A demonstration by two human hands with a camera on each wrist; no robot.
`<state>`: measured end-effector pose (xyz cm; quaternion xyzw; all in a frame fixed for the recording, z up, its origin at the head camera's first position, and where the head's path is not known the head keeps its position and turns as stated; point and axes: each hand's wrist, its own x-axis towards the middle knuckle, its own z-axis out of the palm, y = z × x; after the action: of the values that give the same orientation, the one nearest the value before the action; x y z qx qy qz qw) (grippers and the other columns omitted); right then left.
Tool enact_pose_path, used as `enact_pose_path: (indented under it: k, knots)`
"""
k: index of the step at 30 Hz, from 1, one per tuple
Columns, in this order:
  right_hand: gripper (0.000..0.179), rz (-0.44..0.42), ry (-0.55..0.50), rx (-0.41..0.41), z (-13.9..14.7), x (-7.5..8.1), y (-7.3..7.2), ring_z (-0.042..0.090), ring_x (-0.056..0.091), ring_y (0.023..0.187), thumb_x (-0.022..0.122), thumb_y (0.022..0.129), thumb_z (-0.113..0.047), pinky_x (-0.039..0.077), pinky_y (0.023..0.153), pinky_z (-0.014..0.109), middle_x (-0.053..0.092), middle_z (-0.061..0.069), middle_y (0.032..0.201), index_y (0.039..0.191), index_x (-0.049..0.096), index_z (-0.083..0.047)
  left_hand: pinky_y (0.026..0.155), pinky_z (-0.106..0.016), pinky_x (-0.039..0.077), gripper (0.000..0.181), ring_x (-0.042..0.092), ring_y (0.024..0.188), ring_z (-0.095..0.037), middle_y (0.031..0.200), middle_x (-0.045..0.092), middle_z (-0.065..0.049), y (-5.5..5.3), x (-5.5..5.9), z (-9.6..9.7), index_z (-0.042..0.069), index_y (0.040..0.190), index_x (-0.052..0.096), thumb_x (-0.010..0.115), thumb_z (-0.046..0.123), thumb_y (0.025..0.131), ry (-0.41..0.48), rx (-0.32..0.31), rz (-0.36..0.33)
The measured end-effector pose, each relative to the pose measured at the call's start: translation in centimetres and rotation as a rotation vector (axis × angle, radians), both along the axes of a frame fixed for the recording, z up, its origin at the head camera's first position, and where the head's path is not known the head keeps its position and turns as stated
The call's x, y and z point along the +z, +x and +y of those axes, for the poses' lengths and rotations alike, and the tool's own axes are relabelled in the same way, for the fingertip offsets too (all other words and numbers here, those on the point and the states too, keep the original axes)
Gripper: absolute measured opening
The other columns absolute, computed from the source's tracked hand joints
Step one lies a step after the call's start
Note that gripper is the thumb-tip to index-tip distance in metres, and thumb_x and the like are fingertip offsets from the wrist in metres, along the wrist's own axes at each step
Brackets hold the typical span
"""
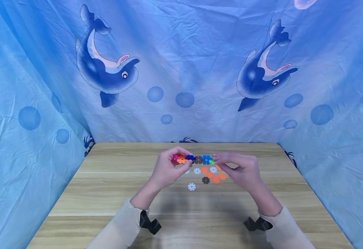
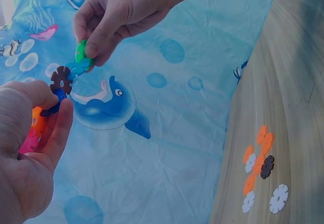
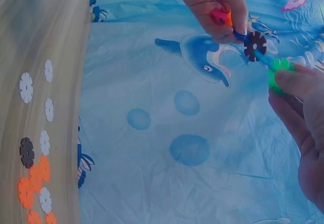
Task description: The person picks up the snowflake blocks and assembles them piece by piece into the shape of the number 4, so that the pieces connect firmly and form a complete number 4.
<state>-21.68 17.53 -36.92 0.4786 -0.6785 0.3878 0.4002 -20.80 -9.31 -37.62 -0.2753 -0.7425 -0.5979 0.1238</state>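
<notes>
My left hand (image 1: 169, 170), pinching a dark blue disc (image 1: 190, 157); my right hand (image 1: 245, 170), pinching a green disc (image 3: 281, 64); the linked chain (image 1: 198, 159) running through both, raised over the table (image 1: 106, 200). Best, I judge: discs aligned squarely, pressed gently. Containers: none seen; loose white discs (image 1: 191, 186) and orange discs (image 1: 215, 180) on the table, far half.

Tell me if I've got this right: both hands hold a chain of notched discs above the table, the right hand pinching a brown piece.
The colour is wrong: the right hand pinches a green piece, as the right wrist view shows. The rest stands.
</notes>
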Motion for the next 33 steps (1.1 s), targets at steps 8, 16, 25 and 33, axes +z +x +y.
enact_pose_path:
  k: [8, 16, 25, 33]
  knots:
    - [0.003, 0.042, -0.005, 0.043, -0.5, 0.3, -0.2, 0.026, 0.083, 0.089, 0.081, 0.094, -0.007, 0.063, 0.09, 0.021, 0.083, 0.015, 0.091, 0.093, 0.083, -0.004, 0.078, -0.028, 0.068, 0.018, 0.076, 0.091, -0.015, 0.11, 0.077, -0.015, 0.1, 0.3, -0.2, 0.004, 0.109, 0.074, 0.078, -0.003, 0.093, 0.018, 0.018, -0.007]
    - [0.022, 0.016, 0.075, -0.166, 0.0, 0.3, -0.5, 0.027, 0.082, 0.088, 0.082, 0.095, -0.021, 0.061, 0.092, 0.018, 0.083, 0.012, 0.102, 0.11, 0.082, -0.005, 0.073, -0.027, 0.067, 0.017, 0.076, 0.087, -0.013, 0.109, 0.078, -0.013, 0.1, 0.5, -0.4, 0.006, 0.107, 0.076, 0.079, -0.001, 0.092, 0.031, 0.051, 0.013]
    - [0.018, -0.314, 0.24, -0.405, 2.5, -3.4, -3.0, 0.02, 0.079, 0.08, 0.088, 0.083, -0.002, 0.067, 0.072, 0.038, 0.082, 0.004, 0.094, 0.099, 0.083, -0.009, 0.073, -0.025, 0.065, 0.016, 0.074, 0.088, -0.014, 0.107, 0.079, -0.011, 0.1, 0.5, -0.6, 0.007, 0.105, 0.078, 0.08, 0.0, 0.091, 0.017, 0.089, 0.026]
    - [0.013, -0.551, 0.387, -0.415, 4.8, -6.6, -4.8, 0.019, 0.076, 0.084, 0.082, 0.089, -0.001, 0.068, 0.073, 0.036, 0.08, 0.004, 0.094, 0.098, 0.081, -0.01, 0.074, -0.024, 0.065, 0.017, 0.075, 0.089, -0.016, 0.108, 0.078, -0.012, 0.0, 0.2, -0.7, 0.007, 0.105, 0.078, 0.079, -0.001, 0.09, 0.016, 0.107, 0.004]
